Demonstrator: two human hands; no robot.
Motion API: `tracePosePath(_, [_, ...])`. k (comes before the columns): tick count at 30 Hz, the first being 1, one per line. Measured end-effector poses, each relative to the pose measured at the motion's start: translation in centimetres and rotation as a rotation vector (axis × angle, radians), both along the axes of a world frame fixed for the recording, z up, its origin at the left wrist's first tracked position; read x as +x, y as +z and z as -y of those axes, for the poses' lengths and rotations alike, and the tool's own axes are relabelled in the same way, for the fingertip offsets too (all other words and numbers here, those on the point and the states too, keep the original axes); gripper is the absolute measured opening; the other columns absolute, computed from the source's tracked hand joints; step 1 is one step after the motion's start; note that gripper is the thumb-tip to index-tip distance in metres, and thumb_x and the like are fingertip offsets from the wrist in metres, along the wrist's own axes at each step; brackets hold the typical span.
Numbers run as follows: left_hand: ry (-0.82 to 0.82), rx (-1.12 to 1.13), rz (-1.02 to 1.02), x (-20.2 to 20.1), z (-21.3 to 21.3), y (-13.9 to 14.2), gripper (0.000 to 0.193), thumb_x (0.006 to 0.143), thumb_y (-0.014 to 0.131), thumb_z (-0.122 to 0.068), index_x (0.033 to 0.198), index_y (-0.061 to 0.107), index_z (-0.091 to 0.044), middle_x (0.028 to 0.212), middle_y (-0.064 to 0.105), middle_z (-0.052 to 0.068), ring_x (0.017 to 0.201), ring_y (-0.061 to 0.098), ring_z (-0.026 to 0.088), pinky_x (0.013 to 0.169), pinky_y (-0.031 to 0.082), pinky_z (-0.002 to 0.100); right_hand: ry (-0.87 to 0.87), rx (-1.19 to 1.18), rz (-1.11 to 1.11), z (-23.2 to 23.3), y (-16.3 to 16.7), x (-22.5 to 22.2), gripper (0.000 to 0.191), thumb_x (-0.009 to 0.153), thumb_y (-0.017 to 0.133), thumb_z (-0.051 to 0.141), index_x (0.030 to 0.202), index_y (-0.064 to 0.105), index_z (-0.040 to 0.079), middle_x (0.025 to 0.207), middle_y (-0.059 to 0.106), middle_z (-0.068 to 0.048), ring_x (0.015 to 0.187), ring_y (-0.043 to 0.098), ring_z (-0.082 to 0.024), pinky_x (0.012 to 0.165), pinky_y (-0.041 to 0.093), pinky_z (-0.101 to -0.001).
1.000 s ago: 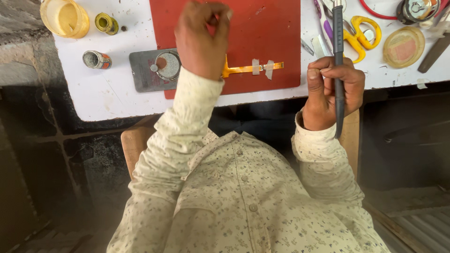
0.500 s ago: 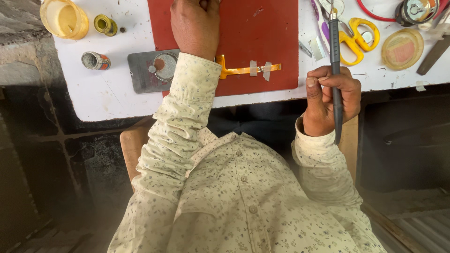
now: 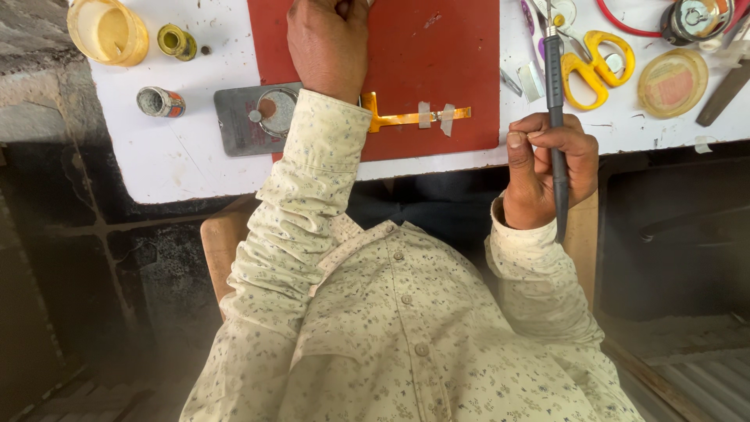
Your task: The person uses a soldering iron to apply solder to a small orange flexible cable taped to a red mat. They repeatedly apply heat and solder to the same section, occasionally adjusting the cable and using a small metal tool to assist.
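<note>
We see the right hand point(image 3: 547, 168) at the near edge of the desk point(image 3: 172, 168), fingers curled tight around a slim dark soldering iron point(image 3: 555, 117). The handle passes through the fist, thumb pressed on its left side, fingertips wrapped over the front. Its long axis runs near to far across the desk edge, the tip pointing away from us toward the yellow scissors point(image 3: 598, 66) (the cable end leaves below the fist). The left hand point(image 3: 328, 39) lies on the red mat point(image 3: 453, 55) at the far edge; we cannot tell whether its fingers hold anything. An orange flex strip point(image 3: 406, 119), taped down, lies just right of that wrist.
</note>
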State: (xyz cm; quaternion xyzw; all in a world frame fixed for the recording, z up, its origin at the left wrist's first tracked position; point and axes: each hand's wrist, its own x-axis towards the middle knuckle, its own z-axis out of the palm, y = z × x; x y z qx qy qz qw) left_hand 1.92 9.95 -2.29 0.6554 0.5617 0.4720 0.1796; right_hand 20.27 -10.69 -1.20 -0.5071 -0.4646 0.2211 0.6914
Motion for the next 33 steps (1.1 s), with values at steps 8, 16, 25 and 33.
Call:
tracePosePath(8, [-0.030,0.018,0.004,-0.1,0.1,-0.2,0.032,0.084,0.085,-0.017,0.068,0.062,-0.002,0.055,0.058,0.005,0.046,0.053,0.020,0.049,0.044,0.035,0.001,-0.003,0.010,0.0,0.1,0.0,0.026,0.107,0.073,-0.009,0.115,0.052,0.004,0.102,0.065,-0.015,0.088,0.064,-0.015,0.080,0.056,-0.0264])
tracePosePath(16, [-0.019,-0.015,0.007,-0.1,0.1,-0.3,0.036,0.085,0.086,-0.020,0.066,0.060,-0.002,0.053,0.057,0.005,0.045,0.050,0.020,0.048,0.042,0.036,0.032,-0.037,0.042,-0.4,0.2,-0.4,0.024,0.108,0.071,-0.012,0.117,0.055,0.002,0.105,0.065,-0.014,0.096,0.064,-0.016,0.087,0.056,-0.0271])
tracePosePath(25, [-0.033,0.045,0.011,0.1,0.1,-0.1,0.027,0.085,0.082,-0.015,0.071,0.062,-0.002,0.057,0.057,0.008,0.048,0.053,0.025,0.050,0.044,0.037,0.041,-0.062,0.080,-0.9,0.8,-0.7,0.018,0.109,0.071,-0.004,0.120,0.059,0.002,0.103,0.066,-0.013,0.094,0.067,-0.018,0.086,0.056,-0.0260])
tracePosePath(33, [-0.034,0.051,0.020,-0.1,0.1,0.1,0.030,0.085,0.084,-0.015,0.070,0.061,-0.001,0.057,0.059,0.008,0.049,0.053,0.025,0.050,0.045,0.037,0.169,-0.210,0.218,-4.3,1.5,-0.3,0.032,0.114,0.064,0.022,0.135,0.061,-0.002,0.111,0.076,-0.015,0.099,0.078,-0.020,0.082,0.060,-0.0255])
